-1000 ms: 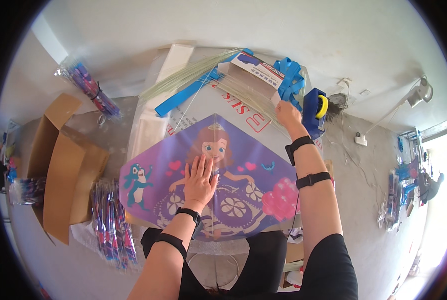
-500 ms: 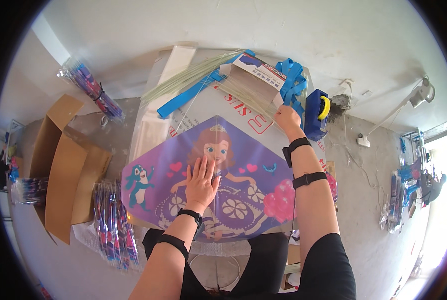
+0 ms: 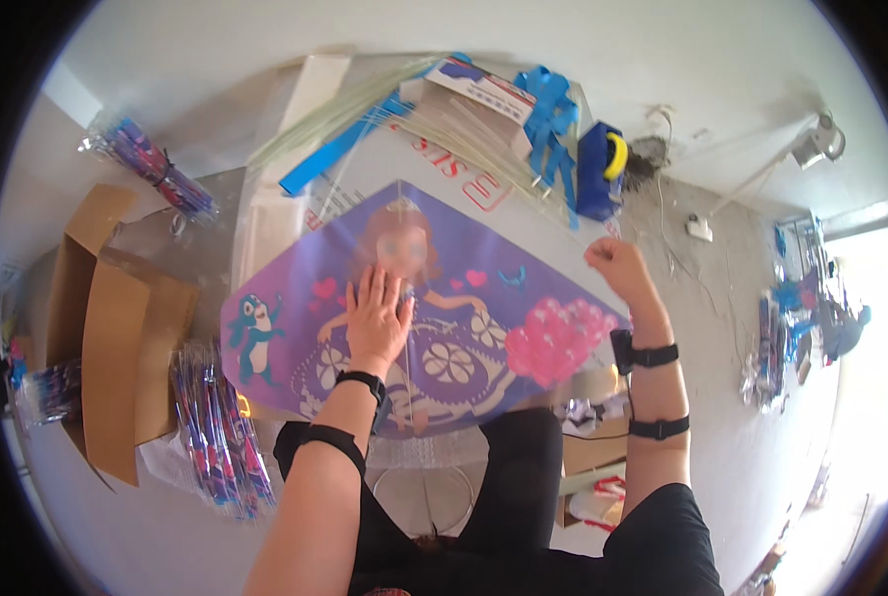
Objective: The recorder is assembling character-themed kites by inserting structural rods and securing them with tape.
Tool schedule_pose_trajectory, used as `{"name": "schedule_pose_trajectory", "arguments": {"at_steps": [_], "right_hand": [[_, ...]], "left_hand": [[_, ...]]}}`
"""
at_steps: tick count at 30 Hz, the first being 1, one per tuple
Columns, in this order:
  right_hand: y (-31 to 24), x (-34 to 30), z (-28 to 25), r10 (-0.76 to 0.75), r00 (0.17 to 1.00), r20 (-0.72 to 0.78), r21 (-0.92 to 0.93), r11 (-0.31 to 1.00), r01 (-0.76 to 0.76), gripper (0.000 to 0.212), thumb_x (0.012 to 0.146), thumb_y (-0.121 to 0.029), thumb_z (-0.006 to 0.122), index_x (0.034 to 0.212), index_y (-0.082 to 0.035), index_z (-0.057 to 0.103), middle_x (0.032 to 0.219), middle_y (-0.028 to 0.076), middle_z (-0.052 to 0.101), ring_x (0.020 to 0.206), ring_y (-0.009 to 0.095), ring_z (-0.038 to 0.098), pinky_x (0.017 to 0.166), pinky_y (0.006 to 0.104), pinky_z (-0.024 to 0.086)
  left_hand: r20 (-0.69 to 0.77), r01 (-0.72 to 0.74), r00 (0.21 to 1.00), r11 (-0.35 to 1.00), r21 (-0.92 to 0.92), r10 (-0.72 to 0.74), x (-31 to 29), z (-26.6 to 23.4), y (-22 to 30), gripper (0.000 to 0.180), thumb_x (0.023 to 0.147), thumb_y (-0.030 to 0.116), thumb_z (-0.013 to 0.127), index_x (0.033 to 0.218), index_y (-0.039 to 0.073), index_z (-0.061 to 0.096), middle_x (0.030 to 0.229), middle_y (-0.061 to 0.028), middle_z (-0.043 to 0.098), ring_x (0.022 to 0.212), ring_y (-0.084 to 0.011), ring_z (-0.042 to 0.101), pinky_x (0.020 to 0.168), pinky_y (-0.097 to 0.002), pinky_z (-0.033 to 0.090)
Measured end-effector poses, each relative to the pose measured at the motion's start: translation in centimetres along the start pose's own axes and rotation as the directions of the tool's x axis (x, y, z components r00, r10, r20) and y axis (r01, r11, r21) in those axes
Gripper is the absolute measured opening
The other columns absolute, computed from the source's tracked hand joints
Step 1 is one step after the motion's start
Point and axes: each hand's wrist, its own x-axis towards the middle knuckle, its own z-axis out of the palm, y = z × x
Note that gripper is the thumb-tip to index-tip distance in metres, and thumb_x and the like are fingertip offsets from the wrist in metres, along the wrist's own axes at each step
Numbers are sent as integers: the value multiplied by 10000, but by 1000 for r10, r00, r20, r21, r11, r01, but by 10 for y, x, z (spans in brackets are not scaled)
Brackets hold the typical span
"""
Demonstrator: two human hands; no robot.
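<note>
A purple kite sail (image 3: 449, 328) printed with a cartoon princess, a blue animal and pink balloons lies spread in front of me. My left hand (image 3: 377, 323) rests flat on its middle, fingers stretched out. Past the sail's right edge, my right hand (image 3: 623, 270) is closed, pinching what looks like the end of a thin pale rod; the rod shows only faintly. Farther back lies a bundle of thin pale rods (image 3: 349, 111), some crossing in front of an open carton (image 3: 484, 99).
Blue ribbon (image 3: 548, 109) and a blue tape dispenser (image 3: 600, 174) with a yellow roll lie at the back right. A blue strip (image 3: 329, 159) lies at the back left. Left of the table stand an open cardboard box (image 3: 116, 348) and bagged kites (image 3: 215, 427).
My right hand has moved right and toward me, away from the rod ends near the carton. My left hand stays on the sail. The whole view has shifted slightly.
</note>
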Motion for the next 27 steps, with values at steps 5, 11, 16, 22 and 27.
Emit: {"name": "schedule_pose_trajectory", "arguments": {"at_steps": [5,11,16,22,27], "right_hand": [[43,-91,59,63,990,128,119,990,-78,173,769,-192,692,851,-41,675,689,93,622,646,176,587,626,313,470],[40,-110,72,55,998,-16,24,998,-55,206,785,-225,664,876,-41,686,796,160,652,737,317,626,654,383,476],[49,-95,69,46,983,175,87,994,-62,199,772,-220,664,858,-42,685,775,174,642,732,338,623,629,397,465],[51,-88,67,132,968,215,74,986,-151,158,735,-153,654,816,-22,689,725,178,634,662,293,626,584,376,463],[62,-77,63,76,997,9,230,970,-76,159,681,-99,667,818,-24,695,725,159,650,666,281,632,613,351,481]], "left_hand": [[-77,-24,997,998,57,29,4,13,0,534,938,389,456,1417,162,392,1474,-71,353,1359,-258,315,1110,-493,233],[-87,-26,996,997,68,32,4,18,3,539,944,395,451,1433,187,368,1487,-64,344,1376,-249,298,1123,-487,217],[-73,-3,997,994,107,11,0,19,0,538,948,402,440,1436,192,362,1485,-62,347,1380,-260,291,1127,-492,203],[-50,-23,998,993,114,28,1,22,2,528,954,396,423,1439,197,356,1487,-72,338,1381,-269,284,1128,-493,197],[-29,-21,999,991,130,25,4,17,-1,536,960,397,405,1450,194,331,1492,-77,327,1389,-268,267,1137,-490,169]]}}
